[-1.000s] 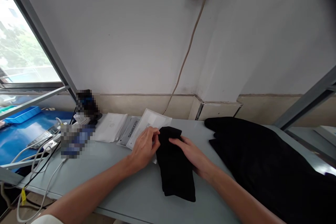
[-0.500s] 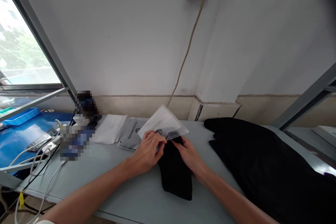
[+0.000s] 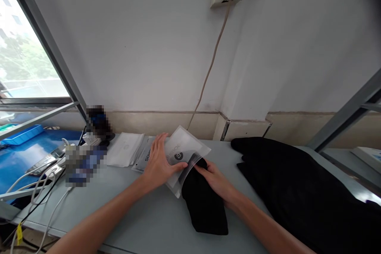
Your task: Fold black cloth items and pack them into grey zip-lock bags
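A translucent plastic zip bag with printed dark lettering and a round logo is tilted up above the table. My left hand holds it at its left side, fingers stretched upward and thumb across its front near the mouth. A folded black fabric piece hangs below the bag, its upper end at the opening and partly inside. My right hand grips that upper end from the right; some of its fingers are hidden by the cloth.
Several flat plastic bags lie in a stack left of my hands. A large black cloth pile covers the table's right side. Cables and a blurred-out item lie at the left. A wall cord runs down behind the table.
My left hand has opened its fingers and shifted left along the bag. The bag's mouth has widened, and the black fabric's upper end now sits in it.
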Tool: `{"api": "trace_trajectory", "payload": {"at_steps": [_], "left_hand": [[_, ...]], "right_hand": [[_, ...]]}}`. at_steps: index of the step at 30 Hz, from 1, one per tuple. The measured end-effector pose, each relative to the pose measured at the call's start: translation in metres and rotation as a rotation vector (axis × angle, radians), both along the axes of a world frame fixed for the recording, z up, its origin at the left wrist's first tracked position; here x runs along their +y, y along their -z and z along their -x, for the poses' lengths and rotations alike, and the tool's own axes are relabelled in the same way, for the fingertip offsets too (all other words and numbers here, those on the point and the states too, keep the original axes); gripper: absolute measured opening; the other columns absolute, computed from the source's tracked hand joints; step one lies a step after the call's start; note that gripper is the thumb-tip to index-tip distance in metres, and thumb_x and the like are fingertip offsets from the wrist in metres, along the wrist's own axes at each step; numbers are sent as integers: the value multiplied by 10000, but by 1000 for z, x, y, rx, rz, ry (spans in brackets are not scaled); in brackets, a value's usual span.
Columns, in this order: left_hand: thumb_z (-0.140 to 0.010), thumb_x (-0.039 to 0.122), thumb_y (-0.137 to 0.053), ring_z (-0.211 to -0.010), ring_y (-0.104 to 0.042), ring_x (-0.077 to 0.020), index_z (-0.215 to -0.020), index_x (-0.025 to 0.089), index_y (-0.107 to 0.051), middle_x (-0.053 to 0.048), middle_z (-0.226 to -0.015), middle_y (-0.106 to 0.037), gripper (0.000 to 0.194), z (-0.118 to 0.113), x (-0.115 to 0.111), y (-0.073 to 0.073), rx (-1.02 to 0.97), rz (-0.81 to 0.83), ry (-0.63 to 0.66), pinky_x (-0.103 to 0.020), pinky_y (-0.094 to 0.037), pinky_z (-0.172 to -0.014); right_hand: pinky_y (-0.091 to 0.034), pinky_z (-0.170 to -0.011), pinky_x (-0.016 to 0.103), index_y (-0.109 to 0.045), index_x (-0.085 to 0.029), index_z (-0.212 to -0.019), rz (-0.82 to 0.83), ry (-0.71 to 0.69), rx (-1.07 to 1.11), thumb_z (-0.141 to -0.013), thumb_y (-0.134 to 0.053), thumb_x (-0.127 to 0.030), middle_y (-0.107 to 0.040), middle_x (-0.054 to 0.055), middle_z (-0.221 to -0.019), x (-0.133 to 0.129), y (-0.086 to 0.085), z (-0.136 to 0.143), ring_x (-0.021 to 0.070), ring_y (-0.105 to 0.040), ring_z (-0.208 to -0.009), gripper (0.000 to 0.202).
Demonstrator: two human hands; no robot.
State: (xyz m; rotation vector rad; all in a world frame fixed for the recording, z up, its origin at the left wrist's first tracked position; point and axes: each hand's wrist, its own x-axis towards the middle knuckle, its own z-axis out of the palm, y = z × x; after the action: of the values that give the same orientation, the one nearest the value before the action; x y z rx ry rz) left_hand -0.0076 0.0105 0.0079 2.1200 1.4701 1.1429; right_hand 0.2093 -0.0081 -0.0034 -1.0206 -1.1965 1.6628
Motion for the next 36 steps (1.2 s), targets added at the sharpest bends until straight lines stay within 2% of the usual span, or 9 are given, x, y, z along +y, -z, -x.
{"api": "trace_trajectory", "payload": {"at_steps": [4,7,10,13,16,23,27,31,36], "left_hand": [[-853,653,-733,-1194,-665,-356,-1560,217,-323,-181,-1343,-663,927,14,12,-8,-357,488,106,-456,-569,-913],[-820,608,-787,-1092,-716,-327,-1403,208,-544,-137,-1221,-740,747,21,16,-14,-449,643,252,-414,-581,-872],[-769,572,-844,-1149,-695,-325,-1214,225,-679,-115,-1245,-732,588,25,15,-19,-403,732,368,-403,-573,-916],[-771,573,-841,-1133,-699,-311,-1263,232,-652,-113,-1235,-728,628,24,12,-21,-444,795,457,-396,-579,-893],[-790,577,-826,-1066,-709,-280,-1254,223,-659,-108,-1196,-733,607,20,9,-19,-439,820,515,-364,-571,-851],[-783,566,-838,-867,-665,-213,-1051,214,-722,-43,-966,-717,457,5,-2,-17,-317,742,625,-302,-508,-743],[-784,553,-844,-850,-661,-203,-1038,214,-731,-34,-959,-718,438,3,0,-9,-392,697,595,-301,-504,-744],[-746,518,-884,-858,-682,-214,-1010,175,-737,-58,-948,-739,457,8,13,4,-533,639,377,-312,-527,-763],[-749,492,-894,-943,-709,-239,-1080,169,-728,-97,-1050,-756,491,18,19,1,-632,610,246,-329,-557,-816]], "right_hand": [[-565,-916,440,-747,-268,-1085,-39,102,-68,-834,-757,-568,-804,38,-1024,6,2,1,321,-736,-990,392],[-523,-1041,461,-740,-270,-1096,-132,226,-109,-786,-811,-495,-789,51,-1156,11,3,0,343,-696,-1148,389],[-541,-1016,499,-742,-268,-1146,-121,96,-90,-833,-772,-516,-798,64,-1132,9,1,-1,355,-703,-1149,401],[-529,-1025,516,-782,-258,-1101,-206,-51,-120,-851,-759,-503,-809,67,-1085,5,-3,0,361,-702,-1139,350],[-480,-1097,496,-800,-276,-1082,-379,5,-163,-842,-764,-437,-797,48,-1149,4,-5,2,349,-666,-1200,290],[-479,-1077,516,-826,-272,-998,-450,-58,-273,-890,-697,-352,-811,66,-1026,4,-2,3,375,-670,-1164,186],[-464,-1096,501,-809,-257,-1041,-406,-37,-238,-877,-735,-419,-807,67,-1030,4,-3,3,375,-662,-1179,242],[-502,-1048,491,-743,-236,-1154,-240,-99,-263,-904,-693,-557,-792,74,-1055,7,-7,-6,360,-678,-1143,410],[-456,-1116,481,-640,-268,-1325,-294,-134,-400,-844,-788,-535,-688,89,-1356,11,-15,-24,353,-597,-1289,569]]}}
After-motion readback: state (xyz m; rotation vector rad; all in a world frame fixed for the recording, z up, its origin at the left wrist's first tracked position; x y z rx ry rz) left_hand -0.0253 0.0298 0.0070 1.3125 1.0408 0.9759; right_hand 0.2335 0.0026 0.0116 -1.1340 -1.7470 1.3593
